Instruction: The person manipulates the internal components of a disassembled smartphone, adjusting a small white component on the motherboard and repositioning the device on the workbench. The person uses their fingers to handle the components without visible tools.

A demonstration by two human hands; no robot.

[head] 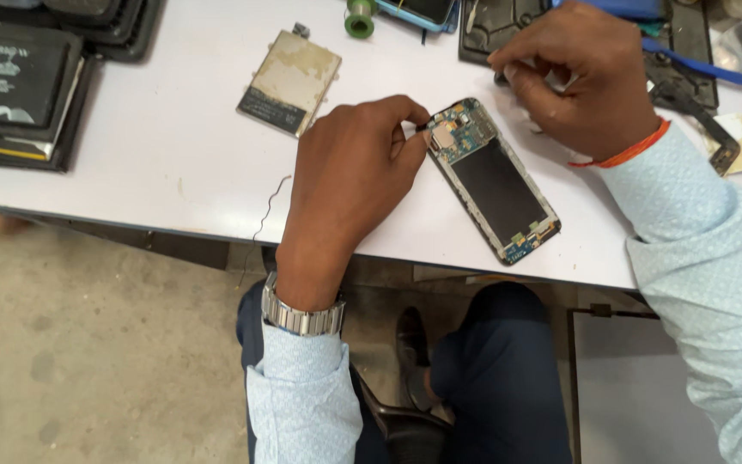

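Here, at the far left of the white tabletop (165, 129), a stack of flat black rectangular battery packs (15, 90) is lying against the edge, and further in a worn silver rectangular phone battery with a dark label strip (290, 82) is resting at a slant, well apart from the hands. Just above it a small green spool (359, 19) is sitting near the table's far side.

The left hand (349, 176), wearing a silver metal-link wristwatch (302, 316) below a pale blue patterned sleeve, is lying palm down on the table with its thumb and forefinger pinched together against the top left corner of the opened smartphone with its back cover off (493, 179). Whether anything tiny is sitting between those fingertips cannot be told. The phone is lying flat and tilted diagonally near the middle of the table, its blue circuit board showing at the upper end, a dark empty battery bay in the middle and a smaller blue board at the lower end close to the table's near edge.

To the right, the right hand (579, 77), with an orange thread band (624, 153) round the wrist, is hovering just beyond the phone's top, its fingers curled inward and closed; what they are holding is hidden. Behind it a black plastic phone frame (495, 26) and a blue-handled tool (697, 64) are lying on the table.
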